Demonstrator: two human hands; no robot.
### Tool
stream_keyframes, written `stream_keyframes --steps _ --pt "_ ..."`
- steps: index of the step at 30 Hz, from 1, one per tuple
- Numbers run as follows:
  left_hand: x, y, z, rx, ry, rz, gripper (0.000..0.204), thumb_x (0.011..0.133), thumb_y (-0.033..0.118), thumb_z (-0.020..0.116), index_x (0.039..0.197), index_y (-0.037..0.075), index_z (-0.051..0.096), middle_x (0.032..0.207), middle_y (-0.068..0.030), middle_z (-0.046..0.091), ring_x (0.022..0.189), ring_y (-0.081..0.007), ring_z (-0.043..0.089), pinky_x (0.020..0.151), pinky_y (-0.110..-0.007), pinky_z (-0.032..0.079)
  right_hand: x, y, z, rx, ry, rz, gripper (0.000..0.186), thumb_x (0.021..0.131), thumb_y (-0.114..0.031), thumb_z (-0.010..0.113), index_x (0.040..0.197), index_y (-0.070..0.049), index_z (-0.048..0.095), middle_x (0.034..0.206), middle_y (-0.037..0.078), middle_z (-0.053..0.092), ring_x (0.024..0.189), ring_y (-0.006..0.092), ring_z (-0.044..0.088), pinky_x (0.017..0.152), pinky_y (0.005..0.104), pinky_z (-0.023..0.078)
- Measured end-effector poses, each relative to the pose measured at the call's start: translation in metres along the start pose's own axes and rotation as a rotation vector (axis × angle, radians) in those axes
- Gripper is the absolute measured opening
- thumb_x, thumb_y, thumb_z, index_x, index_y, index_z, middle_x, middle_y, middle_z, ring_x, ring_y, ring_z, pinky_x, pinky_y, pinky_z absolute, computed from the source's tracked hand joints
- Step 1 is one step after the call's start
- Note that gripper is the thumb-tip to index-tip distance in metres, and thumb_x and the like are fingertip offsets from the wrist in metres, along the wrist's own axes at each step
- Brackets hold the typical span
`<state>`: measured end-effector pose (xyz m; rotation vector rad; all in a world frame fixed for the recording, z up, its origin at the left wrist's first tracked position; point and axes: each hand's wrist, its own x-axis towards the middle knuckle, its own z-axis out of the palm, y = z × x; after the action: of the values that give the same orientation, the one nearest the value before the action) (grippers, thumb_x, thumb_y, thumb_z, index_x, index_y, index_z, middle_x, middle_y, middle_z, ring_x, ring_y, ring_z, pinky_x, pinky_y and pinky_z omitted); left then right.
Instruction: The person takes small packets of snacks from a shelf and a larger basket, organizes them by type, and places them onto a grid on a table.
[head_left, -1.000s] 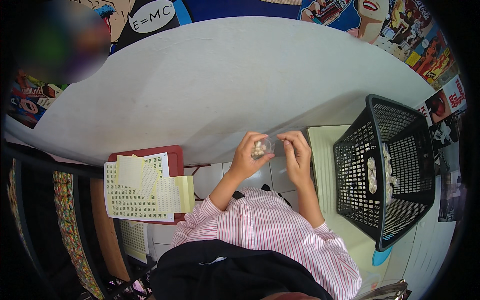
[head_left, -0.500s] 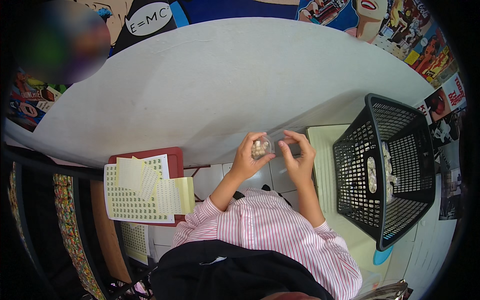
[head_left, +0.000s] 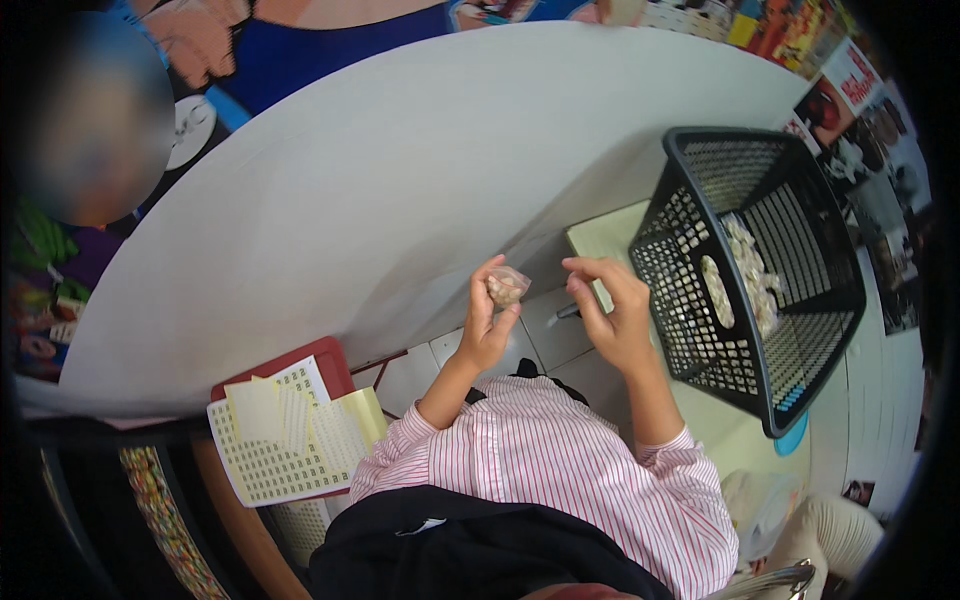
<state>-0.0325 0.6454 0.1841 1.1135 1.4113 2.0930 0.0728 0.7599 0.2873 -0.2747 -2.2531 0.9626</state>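
In front of my striped shirt, my left hand (head_left: 484,322) is closed on a small clear plastic bag (head_left: 509,286). Small pale, rounded pieces fill the bottom of this bag; their kind is too small to make out. A short gap to the right, my right hand (head_left: 617,308) is raised, its thumb and forefinger apart with nothing seen between them. Beyond it stands a tall dark mesh basket (head_left: 700,345), and inside lie several similar small bags (head_left: 752,270) of pale pieces.
The basket rests on a pale yellow surface (head_left: 612,225). To the left, sheets of printed labels (head_left: 270,455) lie on a red stool (head_left: 325,360). A white curved wall (head_left: 330,200) rises ahead. At the lower right are a clear bag (head_left: 760,510) and a beige-clothed limb (head_left: 830,545).
My view has turned toward the right and the basket. My hands have moved slightly apart, and the small bag's top now stands up from my left fingers.
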Motion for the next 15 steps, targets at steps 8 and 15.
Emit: stream_keyframes --steps 8,15 --pt "0.009 0.005 0.026 -0.046 -0.069 -0.019 0.035 0.083 0.011 0.044 0.114 0.001 0.031 0.101 -0.0087 0.044 0.092 -0.0150 0.045 0.084 -0.028 0.035 -0.012 0.016 0.010 0.168 -0.008 0.164 0.010 0.073 -0.003 0.059 0.080 0.004 0.056 0.078 0.011 0.057 0.070 0.0189 0.058 0.065 0.0263 0.046" --pt "0.012 0.016 0.006 -0.116 0.091 -0.031 0.010 0.085 0.008 0.045 0.092 0.001 0.045 0.092 -0.0058 0.048 0.084 -0.0109 0.047 0.075 -0.025 0.040 -0.017 0.023 0.042 0.570 0.069 0.360 0.009 0.077 -0.003 0.056 0.081 0.005 0.055 0.078 0.007 0.056 0.071 0.0126 0.057 0.067 0.0242 0.047"
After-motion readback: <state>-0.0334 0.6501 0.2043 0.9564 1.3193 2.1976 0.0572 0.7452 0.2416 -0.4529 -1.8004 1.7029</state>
